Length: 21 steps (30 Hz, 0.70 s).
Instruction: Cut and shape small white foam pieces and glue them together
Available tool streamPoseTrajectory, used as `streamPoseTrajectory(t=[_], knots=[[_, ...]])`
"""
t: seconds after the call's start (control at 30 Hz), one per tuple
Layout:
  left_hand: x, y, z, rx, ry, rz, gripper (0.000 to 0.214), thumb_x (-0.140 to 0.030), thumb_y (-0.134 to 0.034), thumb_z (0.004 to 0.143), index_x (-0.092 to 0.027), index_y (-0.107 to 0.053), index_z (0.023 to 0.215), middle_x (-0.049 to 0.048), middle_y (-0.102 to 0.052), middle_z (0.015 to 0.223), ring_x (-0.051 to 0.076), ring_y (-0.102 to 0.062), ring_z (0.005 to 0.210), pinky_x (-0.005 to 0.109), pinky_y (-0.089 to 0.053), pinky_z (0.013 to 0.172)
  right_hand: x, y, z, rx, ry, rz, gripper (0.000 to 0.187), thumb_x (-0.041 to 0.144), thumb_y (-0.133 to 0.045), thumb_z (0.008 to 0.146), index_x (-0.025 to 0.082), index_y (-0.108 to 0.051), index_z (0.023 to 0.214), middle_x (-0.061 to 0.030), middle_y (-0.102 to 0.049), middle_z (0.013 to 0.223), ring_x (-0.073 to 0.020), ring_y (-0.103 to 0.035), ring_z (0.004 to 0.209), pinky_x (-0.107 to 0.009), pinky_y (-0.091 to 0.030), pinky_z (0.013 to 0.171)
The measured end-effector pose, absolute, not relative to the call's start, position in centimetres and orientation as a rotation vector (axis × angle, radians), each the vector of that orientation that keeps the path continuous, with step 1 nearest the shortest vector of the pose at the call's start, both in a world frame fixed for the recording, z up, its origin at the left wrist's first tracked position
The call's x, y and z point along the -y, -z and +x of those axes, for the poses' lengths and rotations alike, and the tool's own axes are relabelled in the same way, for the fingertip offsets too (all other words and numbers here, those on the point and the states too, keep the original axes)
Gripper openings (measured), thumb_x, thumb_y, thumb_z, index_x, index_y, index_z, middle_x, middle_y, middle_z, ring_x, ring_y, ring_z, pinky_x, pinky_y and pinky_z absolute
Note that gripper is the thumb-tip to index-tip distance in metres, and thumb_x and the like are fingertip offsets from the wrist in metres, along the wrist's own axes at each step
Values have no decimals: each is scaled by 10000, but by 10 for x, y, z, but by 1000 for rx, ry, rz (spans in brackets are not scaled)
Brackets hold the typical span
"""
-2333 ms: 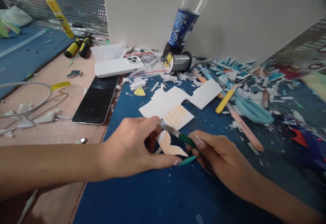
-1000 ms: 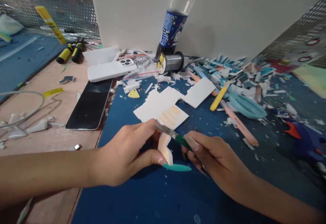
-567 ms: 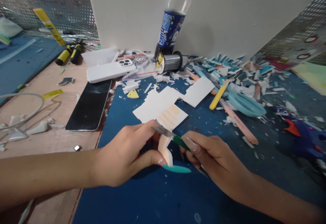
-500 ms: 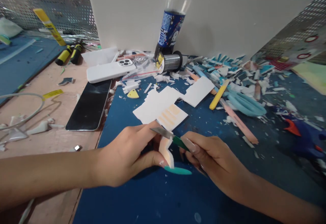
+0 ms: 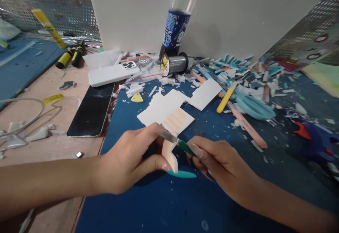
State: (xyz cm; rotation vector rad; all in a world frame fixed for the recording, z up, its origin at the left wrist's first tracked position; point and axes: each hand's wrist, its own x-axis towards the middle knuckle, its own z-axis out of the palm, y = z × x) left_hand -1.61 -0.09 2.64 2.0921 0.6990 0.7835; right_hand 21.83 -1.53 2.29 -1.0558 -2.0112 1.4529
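Observation:
My left hand [image 5: 137, 162] pinches a small cream foam board piece [image 5: 170, 155] with a wavy cut edge, holding it upright above the blue mat. A green craft knife [image 5: 185, 147] is gripped in my right hand [image 5: 219, 162]. Its blade points left and lies at the top edge of the foam piece, close to my left fingers. Below the piece shows a flat teal shape [image 5: 182, 174], touching or nearly touching its lower end. Just beyond my hands lie white foam board pieces [image 5: 164, 107], one bearing pale orange strips.
Behind stand a cola bottle [image 5: 176, 31] and a wire spool [image 5: 177, 64]. Foam scraps [image 5: 230, 67], blue scissors [image 5: 254, 105], a yellow cutter [image 5: 226, 98] and a blue glue gun [image 5: 317, 141] lie rightward. A phone [image 5: 91, 111] and pliers [image 5: 70, 57] lie left.
The view has shifted slightly. Both hands keep their grips, and the knife blade stays at the top of the foam piece, with little visible movement between them.

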Motion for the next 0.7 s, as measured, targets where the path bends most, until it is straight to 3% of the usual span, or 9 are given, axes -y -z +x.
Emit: streamPoseTrajectory(t=[0.2, 0.37, 0.53, 0.7], knots=[[1, -28, -16, -719, -758, 2145, 198, -346, -477, 980, -161, -497, 1047, 28, -674, 907, 96, -644, 721, 168, -484, 637, 14, -23, 218, 2085, -1366, -1092, 382, 431, -308, 1016, 211, -407, 720, 54, -377, 540, -69, -312, 417, -240, -235, 418], [3, -27, -17, -851, -787, 2056, 161, -330, -527, 952, -193, -469, 1014, -25, -661, 804, 103, -641, 682, 174, -480, 606, 16, -26, 219, 2140, -1275, -1061, 369, 386, -311, 1023, 204, -441, 730, 50, -411, 557, -65, -357, 441, -232, -275, 450], [3, -26, -15, -839, -755, 2039, 178, -338, -584, 923, -196, -488, 970, -29, -679, 846, 94, -649, 728, 165, -490, 656, 17, -26, 220, 2033, -1315, -1101, 394, 419, -316, 1021, 200, -437, 716, 51, -424, 549, -55, -385, 429, -216, -302, 428], [3, -30, -12, -968, -760, 2037, 173, -287, -639, 874, -192, -505, 928, -63, -643, 730, 63, -583, 589, 121, -423, 495, 14, -29, 217, 1757, -1385, -1261, 445, 544, -311, 990, 189, -496, 796, 66, -415, 508, -51, -366, 360, -196, -325, 354]])
